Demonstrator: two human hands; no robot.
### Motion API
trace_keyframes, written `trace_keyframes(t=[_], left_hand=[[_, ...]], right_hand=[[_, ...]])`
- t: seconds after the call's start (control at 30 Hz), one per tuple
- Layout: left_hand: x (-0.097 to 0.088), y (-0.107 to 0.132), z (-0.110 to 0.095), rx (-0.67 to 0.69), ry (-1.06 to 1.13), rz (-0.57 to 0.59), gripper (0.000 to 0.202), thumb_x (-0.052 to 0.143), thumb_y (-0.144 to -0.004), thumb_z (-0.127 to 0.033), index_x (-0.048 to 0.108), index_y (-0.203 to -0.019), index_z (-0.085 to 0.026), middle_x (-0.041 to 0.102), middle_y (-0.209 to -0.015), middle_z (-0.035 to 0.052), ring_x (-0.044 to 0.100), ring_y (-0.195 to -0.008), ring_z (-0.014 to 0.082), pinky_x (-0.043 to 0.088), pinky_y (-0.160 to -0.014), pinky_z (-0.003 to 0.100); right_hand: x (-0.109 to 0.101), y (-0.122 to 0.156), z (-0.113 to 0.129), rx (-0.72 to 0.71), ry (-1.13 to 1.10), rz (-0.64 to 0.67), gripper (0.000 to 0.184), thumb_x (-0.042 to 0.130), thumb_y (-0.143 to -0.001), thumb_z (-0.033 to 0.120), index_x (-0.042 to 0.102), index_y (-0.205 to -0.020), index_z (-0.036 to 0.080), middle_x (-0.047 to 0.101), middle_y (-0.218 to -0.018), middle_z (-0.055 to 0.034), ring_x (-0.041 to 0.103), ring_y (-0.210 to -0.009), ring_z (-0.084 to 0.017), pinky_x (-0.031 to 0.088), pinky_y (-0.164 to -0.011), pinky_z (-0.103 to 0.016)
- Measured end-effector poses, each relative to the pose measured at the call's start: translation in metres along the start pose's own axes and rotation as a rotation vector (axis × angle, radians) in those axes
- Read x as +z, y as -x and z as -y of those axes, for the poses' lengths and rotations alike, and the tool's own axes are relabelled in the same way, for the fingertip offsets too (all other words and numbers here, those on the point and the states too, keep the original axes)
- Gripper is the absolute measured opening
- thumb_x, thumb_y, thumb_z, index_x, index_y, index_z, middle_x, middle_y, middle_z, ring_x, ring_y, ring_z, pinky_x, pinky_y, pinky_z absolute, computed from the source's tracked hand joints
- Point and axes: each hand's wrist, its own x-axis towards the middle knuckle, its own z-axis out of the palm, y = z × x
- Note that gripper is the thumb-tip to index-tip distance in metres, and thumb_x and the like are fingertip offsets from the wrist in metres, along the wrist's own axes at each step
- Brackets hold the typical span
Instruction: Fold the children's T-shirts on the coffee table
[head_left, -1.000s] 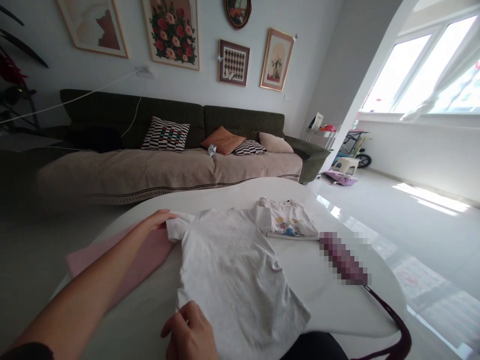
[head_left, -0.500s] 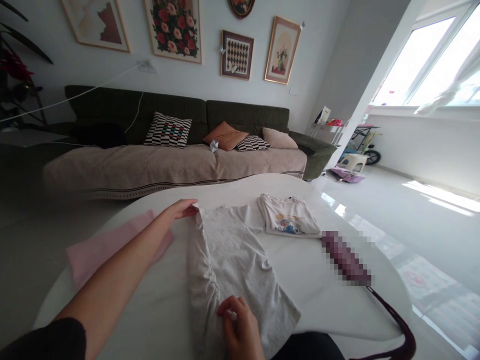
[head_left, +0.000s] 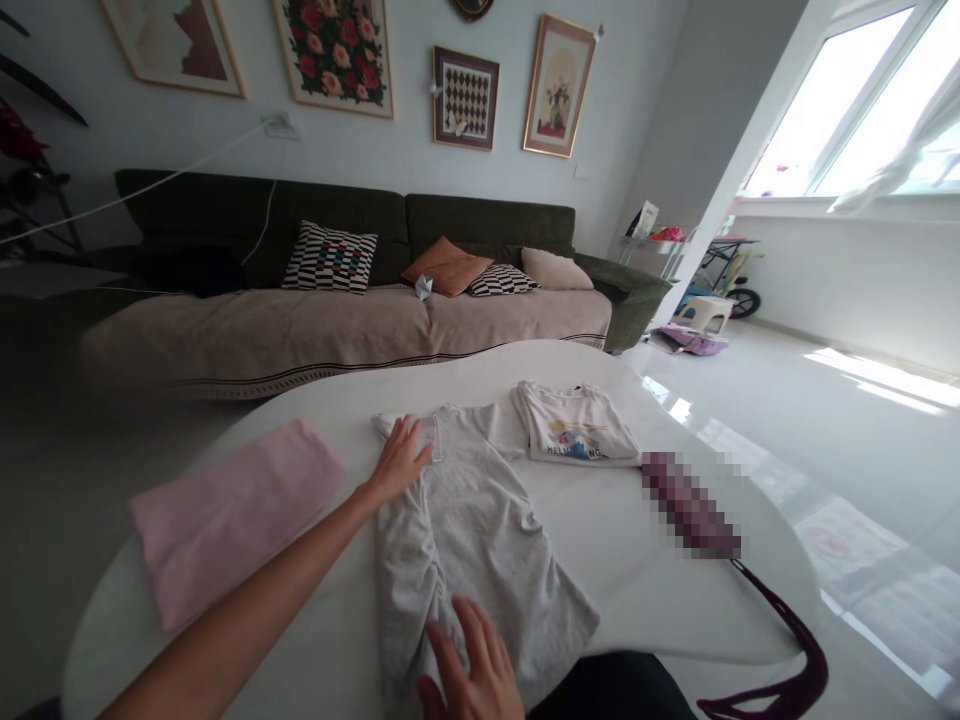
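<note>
One green sofa, well beyond my left hand. One white table, rounded, beneath both hands. One grey T-shirt, on the table under my left fingers and my right hand, its neck end farther from me; spread flat, I judge, so that both ends come within reach. One pink cloth, folded, left of my left fingers, probably set aside to give the T-shirt room. One white shirt, folded print-up, beyond my right fingers and to their right, likely placed there for the same reason. One purplish item (blurred out, so unidentified), well right of my right fingers. Two hands: left fingers spread over the T-shirt's upper left, steadying it, I think; right fingers parted and gripping nothing, contact with the fabric uncertain. Condition of the T-shirt: plain, left side seemingly turned inward, long puckers along that side, one short sleeve lying flat opposite.
</note>
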Motion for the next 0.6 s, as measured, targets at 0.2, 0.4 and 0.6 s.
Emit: trace_keyframes(t=[0.2,0.4,0.6], left_hand=[[0.016,0.036,0.014,0.049,-0.352,0.135,0.06,0.034,-0.08,-0.059,0.034,-0.133,-0.03,0.026,-0.144,0.0051,0.011,-0.132,0.0338,0.018,-0.102,0.049],[0.014,0.03,0.019,0.082,-0.382,0.112,0.062,0.028,-0.08,-0.063,0.032,-0.134,-0.032,0.026,-0.144,0.0045,0.012,-0.132,0.0335,0.018,-0.102,0.048],[0.014,0.033,0.02,0.082,-0.385,0.091,0.063,0.026,-0.079,-0.064,0.03,-0.134,-0.034,0.027,-0.144,0.0025,0.013,-0.132,0.0313,0.017,-0.103,0.048]], right_hand=[[0.008,-0.005,0.014,-0.112,-0.101,0.047,0.045,0.049,-0.079,0.013,0.049,-0.121,0.029,0.054,-0.122,-0.0084,0.047,-0.114,-0.028,0.043,-0.087,-0.045],[-0.069,-0.101,-0.064,0.243,-0.237,0.094,0.034,0.041,-0.085,0.028,0.054,-0.114,0.016,0.063,-0.105,-0.0091,0.06,-0.093,-0.016,0.046,-0.081,-0.028],[-0.061,-0.213,-0.136,0.52,-0.004,0.139,0.027,0.039,-0.087,0.018,0.058,-0.101,0.006,0.062,-0.1,-0.0173,0.055,-0.101,-0.022,0.039,-0.088,-0.035]])
